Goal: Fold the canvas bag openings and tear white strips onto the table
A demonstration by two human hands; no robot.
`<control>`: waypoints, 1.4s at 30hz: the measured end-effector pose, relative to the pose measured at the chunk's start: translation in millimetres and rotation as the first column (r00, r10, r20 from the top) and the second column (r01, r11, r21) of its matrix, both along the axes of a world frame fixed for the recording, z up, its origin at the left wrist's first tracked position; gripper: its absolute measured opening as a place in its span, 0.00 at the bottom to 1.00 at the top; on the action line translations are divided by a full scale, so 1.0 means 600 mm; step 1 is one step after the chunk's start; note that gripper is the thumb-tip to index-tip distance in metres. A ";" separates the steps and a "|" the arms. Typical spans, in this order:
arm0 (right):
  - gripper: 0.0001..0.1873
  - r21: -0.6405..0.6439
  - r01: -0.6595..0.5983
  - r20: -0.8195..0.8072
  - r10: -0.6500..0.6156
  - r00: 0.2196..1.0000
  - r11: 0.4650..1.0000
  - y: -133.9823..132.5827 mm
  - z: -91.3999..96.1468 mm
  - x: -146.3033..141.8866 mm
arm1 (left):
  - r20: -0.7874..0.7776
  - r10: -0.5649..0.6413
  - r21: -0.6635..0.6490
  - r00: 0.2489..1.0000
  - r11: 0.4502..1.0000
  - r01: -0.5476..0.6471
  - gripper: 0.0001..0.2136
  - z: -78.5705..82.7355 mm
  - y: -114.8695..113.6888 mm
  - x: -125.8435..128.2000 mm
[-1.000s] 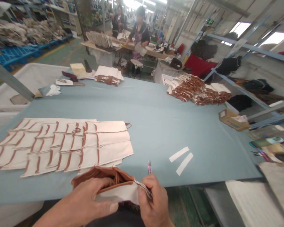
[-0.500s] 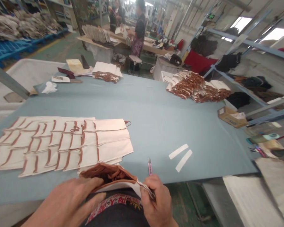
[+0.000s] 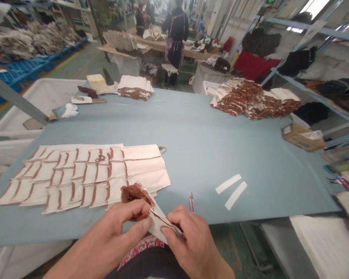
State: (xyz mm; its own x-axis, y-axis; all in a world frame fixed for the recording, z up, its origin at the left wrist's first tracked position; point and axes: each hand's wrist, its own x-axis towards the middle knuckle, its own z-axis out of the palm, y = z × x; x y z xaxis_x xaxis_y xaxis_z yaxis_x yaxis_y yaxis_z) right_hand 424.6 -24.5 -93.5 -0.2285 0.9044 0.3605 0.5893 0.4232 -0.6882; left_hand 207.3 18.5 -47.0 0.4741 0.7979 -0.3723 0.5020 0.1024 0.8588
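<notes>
Snips (image 3: 191, 203), white strips (image 3: 235, 195) — near hands (image 3: 193, 234)

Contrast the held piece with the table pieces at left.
The held piece is bent, pinched by left hand and right hand; the table pieces lie flat, overlapping. The held piece gapes, showing brown inside; the table pieces show narrow brown strips. Both are cream and brown.

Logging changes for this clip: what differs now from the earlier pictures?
The left hand has moved along the cream-and-brown cloth pouch towards the right hand, and the pouch's opening looks narrower. Both hands hold it. In the background, a dark-clothed co-worker now faces away. The pink-handled metal snips and two flat white strips lie as before.
</notes>
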 end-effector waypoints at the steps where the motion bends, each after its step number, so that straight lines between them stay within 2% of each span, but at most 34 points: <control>1: 0.06 -0.031 -0.004 -0.020 0.003 1.000 1.000 0.002 0.007 0.002 | -0.005 0.007 -0.010 1.000 1.000 -0.007 0.16 0.005 0.000 0.000; 6: 0.03 -0.259 -0.059 -0.210 0.003 0.978 0.964 0.011 0.034 0.006 | 0.050 -0.001 -0.030 0.999 1.000 0.003 0.17 0.023 0.008 0.011; 10: 0.07 -0.479 -0.145 -0.381 -0.057 0.923 0.866 0.027 0.059 0.003 | 0.095 0.007 -0.047 0.995 0.999 -0.002 0.16 0.024 0.014 0.021; 13: 0.08 -0.582 -0.236 -0.449 -0.066 0.891 0.778 0.047 0.078 0.004 | 0.096 0.014 -0.038 0.995 0.999 -0.011 0.16 0.023 0.015 0.023; 17: 0.10 -0.626 -0.372 -0.538 -0.034 0.843 0.685 0.069 0.091 0.009 | 0.091 0.009 0.018 0.996 1.000 -0.011 0.16 0.022 0.014 0.021; 21: 0.15 -0.670 -0.427 -0.555 -0.027 0.832 0.607 0.078 0.090 0.011 | 0.097 -0.002 -0.007 0.995 1.000 0.002 0.18 0.017 0.008 0.013; 27: 0.18 -0.693 -0.442 -0.557 -0.033 0.830 0.570 0.077 0.085 0.006 | 0.124 0.010 0.029 0.992 0.999 -0.014 0.22 0.008 0.006 0.007; 29: 0.16 -0.688 -0.422 -0.540 -0.027 0.841 0.591 0.075 0.083 0.005 | 0.154 0.008 0.048 0.988 0.999 -0.016 0.21 0.009 0.008 0.010; 34: 0.10 -0.536 -0.243 -0.389 0.019 0.921 0.808 0.065 0.077 -0.003 | 0.214 0.063 0.113 0.975 0.990 -0.089 0.17 0.006 0.004 0.019; 36: 0.08 -0.464 -0.178 -0.350 0.005 0.937 0.868 0.060 0.076 -0.010 | 0.228 0.126 0.097 0.966 0.984 -0.151 0.16 0.004 -0.002 0.023; 38: 0.06 -0.409 -0.119 -0.332 -0.026 0.943 0.905 0.052 0.076 -0.018 | 0.263 0.192 0.079 0.946 0.973 -0.219 0.15 0.004 -0.010 0.027; 42: 0.06 -0.328 -0.034 -0.320 -0.077 0.944 0.944 0.037 0.081 -0.033 | 0.338 0.261 0.078 0.904 0.950 -0.303 0.14 0.002 -0.024 0.033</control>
